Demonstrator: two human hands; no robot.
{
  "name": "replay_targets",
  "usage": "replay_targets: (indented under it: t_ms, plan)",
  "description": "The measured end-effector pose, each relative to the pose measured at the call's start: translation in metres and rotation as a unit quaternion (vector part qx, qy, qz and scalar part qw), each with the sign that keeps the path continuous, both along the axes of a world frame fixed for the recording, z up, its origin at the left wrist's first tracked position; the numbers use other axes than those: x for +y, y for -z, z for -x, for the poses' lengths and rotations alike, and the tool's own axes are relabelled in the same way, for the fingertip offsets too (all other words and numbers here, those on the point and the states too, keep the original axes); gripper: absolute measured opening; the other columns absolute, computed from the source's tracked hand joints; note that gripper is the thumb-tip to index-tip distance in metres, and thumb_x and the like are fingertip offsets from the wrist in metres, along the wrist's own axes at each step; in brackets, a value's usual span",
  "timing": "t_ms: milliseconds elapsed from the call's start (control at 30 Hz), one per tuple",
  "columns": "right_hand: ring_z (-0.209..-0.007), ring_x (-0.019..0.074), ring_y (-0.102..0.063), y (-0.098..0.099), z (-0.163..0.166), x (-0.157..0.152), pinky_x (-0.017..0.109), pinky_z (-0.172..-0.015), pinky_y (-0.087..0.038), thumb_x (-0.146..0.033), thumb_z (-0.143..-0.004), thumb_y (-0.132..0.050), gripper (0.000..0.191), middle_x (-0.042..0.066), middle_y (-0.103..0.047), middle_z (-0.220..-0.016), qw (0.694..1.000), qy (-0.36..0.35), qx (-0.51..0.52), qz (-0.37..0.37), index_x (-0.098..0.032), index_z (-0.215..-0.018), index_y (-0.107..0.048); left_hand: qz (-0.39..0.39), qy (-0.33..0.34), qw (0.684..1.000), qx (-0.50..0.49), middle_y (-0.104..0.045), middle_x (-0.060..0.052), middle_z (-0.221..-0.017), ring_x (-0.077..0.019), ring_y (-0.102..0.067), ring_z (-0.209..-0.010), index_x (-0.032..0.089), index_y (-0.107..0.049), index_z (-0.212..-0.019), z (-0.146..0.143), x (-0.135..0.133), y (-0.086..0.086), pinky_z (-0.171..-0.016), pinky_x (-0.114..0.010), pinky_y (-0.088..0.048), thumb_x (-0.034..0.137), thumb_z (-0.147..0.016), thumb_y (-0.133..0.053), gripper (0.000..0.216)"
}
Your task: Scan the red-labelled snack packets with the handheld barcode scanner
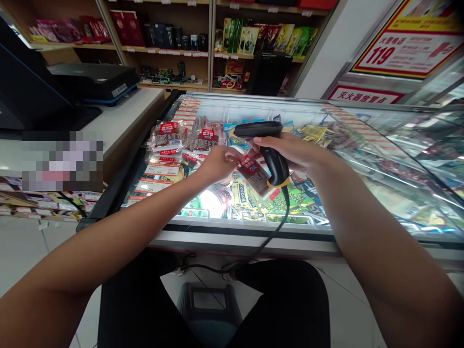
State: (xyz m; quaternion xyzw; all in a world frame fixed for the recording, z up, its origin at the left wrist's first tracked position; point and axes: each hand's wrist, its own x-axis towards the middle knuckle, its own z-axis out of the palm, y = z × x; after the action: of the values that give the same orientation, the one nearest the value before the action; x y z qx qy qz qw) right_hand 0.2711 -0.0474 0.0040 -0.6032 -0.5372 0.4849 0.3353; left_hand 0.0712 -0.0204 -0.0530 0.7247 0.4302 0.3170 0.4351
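Note:
In front of me, above a glass-topped freezer (203, 231), both hands are at work. My left hand (222, 165) pinches the upper left corner of a small red-and-brown snack packet (258, 180), which hangs tilted. My right hand (295, 151) is wrapped round a black barcode scanner (277, 166) with a yellow ring at its handle end. The scanner's head points left, above the packet, and some right fingertips reach close to the packet's top edge; whether they touch it I cannot tell. More packets (166, 137) of the same kind lie on the glass at the left.
The scanner's cable (270, 239) runs down past the freezer's front edge to between my knees. A white counter (139, 104) with a black device (94, 79) stands at the left. Shelves (163, 50) of goods line the back. Price labels (157, 170) lie along the freezer's left side.

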Motion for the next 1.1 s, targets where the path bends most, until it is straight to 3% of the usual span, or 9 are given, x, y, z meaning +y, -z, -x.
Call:
replay_targets:
  t_ms: [167, 267, 367, 600, 900, 1100]
  plan:
    - [-0.063, 0.0182, -0.055, -0.012, 0.003, -0.009, 0.033, -0.056, -0.051, -0.042, -0.087, -0.073, 0.024, 0.005, -0.058, -0.073, 0.995, -0.052, 0.081, -0.021, -0.022, -0.086, -0.059, -0.086, -0.124, 0.986, -0.069, -0.077, -0.007, -0.095, -0.0157, -0.069, -0.078, 0.016, -0.077, -0.090, 0.027, 0.031, -0.015, -0.068, -0.030, -0.057, 0.002, -0.084, -0.058, 0.024]
    - [-0.060, 0.0158, -0.049, -0.007, 0.001, -0.009, 0.031, -0.052, -0.047, -0.044, -0.089, -0.072, 0.028, 0.004, -0.053, -0.070, 0.992, -0.094, 0.082, -0.004, -0.022, -0.083, -0.056, -0.198, -0.184, 0.960, -0.071, -0.076, -0.004, -0.087, -0.0139, -0.068, -0.077, 0.016, -0.076, -0.087, 0.047, 0.057, -0.018, -0.072, -0.028, -0.056, -0.001, -0.080, -0.057, 0.027]
    - [-0.062, 0.0160, -0.051, 0.002, 0.000, -0.006, 0.031, -0.051, -0.046, -0.045, -0.089, -0.074, 0.030, 0.006, -0.056, -0.075, 0.991, -0.111, 0.068, 0.016, -0.021, -0.083, -0.058, -0.247, -0.213, 0.942, -0.070, -0.076, -0.004, -0.087, -0.0143, -0.069, -0.082, 0.017, -0.076, -0.085, 0.062, 0.076, -0.017, -0.075, -0.026, -0.054, -0.002, -0.078, -0.055, 0.029]
    - [-0.062, 0.0161, -0.051, 0.007, 0.003, -0.006, 0.029, -0.048, -0.045, -0.043, -0.087, -0.076, 0.027, 0.007, -0.058, -0.075, 0.991, -0.114, 0.052, 0.054, -0.020, -0.089, -0.061, -0.241, -0.228, 0.941, -0.072, -0.078, -0.004, -0.092, -0.0155, -0.071, -0.091, 0.018, -0.074, -0.083, 0.070, 0.082, -0.017, -0.076, -0.025, -0.054, -0.001, -0.078, -0.054, 0.028]
    - [-0.058, 0.0143, -0.048, 0.003, 0.006, -0.008, 0.029, -0.046, -0.045, -0.040, -0.088, -0.074, 0.025, 0.007, -0.058, -0.077, 0.993, -0.095, 0.055, 0.054, -0.020, -0.087, -0.059, -0.249, -0.244, 0.935, -0.067, -0.077, -0.004, -0.093, -0.0168, -0.070, -0.094, 0.019, -0.073, -0.082, 0.075, 0.089, -0.015, -0.092, -0.029, -0.054, 0.001, -0.080, -0.056, 0.025]
    - [-0.058, 0.0143, -0.047, 0.002, 0.006, -0.009, 0.029, -0.046, -0.045, -0.043, -0.087, -0.074, 0.027, 0.007, -0.058, -0.077, 0.992, -0.108, 0.064, 0.033, -0.021, -0.081, -0.060, -0.251, -0.247, 0.934, -0.062, -0.076, -0.004, -0.094, -0.0189, -0.068, -0.096, 0.021, -0.072, -0.084, 0.079, 0.092, -0.012, -0.093, -0.033, -0.054, 0.007, -0.081, -0.056, 0.022]
